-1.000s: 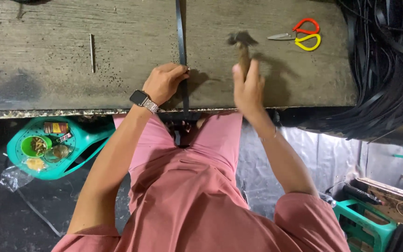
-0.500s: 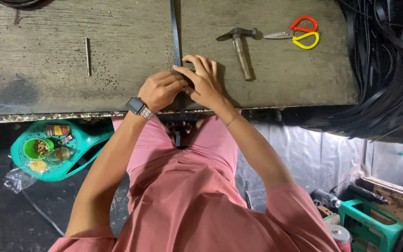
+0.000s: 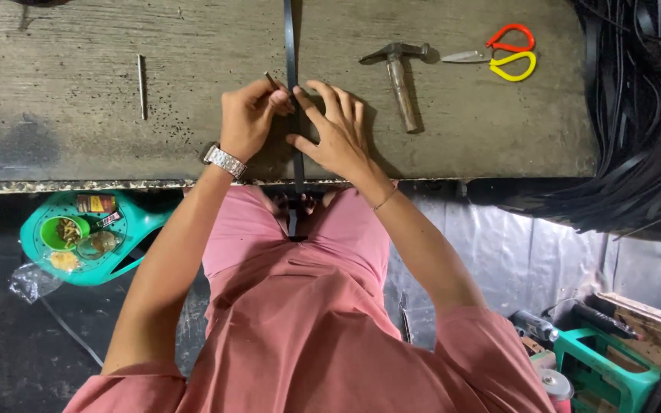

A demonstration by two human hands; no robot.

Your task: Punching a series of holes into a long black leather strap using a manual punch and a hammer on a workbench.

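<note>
Hammer [image 3: 398,80] w/ wooden handle lies on desk [image 3: 78,115] just right of the hands; red-yellow scissors [image 3: 508,59] further right, loose metal rod [image 3: 141,86] well left. Heap of black straps [image 3: 636,115] at far right. Desk is rough, worn grey wood. Thin flat black strap [image 3: 291,46] runs straight down desk centre, over the near edge to the lap. Left hand [image 3: 245,122] curled, grip pinching a small nail [image 3: 272,80] beside strap. Right hand [image 3: 334,130] flat, fingers spread, pressing strap down; holds nothing.
</note>
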